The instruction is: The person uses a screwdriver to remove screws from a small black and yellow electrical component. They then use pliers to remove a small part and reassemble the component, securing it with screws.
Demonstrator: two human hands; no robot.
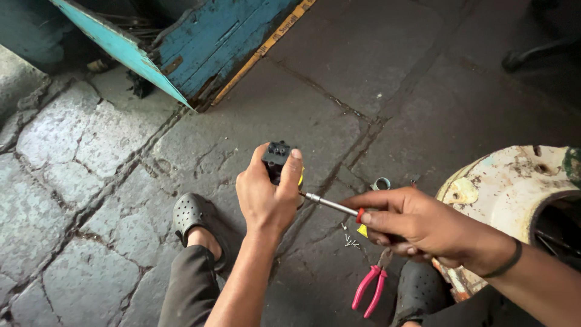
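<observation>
Pink pliers (370, 289) lie unused on the stone floor (91, 181); my left hand (266, 197) clamps the black plug (277, 156), right hand (417, 225) closed on the screwdriver (331, 205) at its side, loose screws (350, 241) already out.

free: we see open stone floor (387, 72) ahead and left of our hands | blocked right: white drum (514, 188) | below: pink pliers (370, 289), loose screws (350, 241), our shoes | far left: blue crate (212, 42)
</observation>
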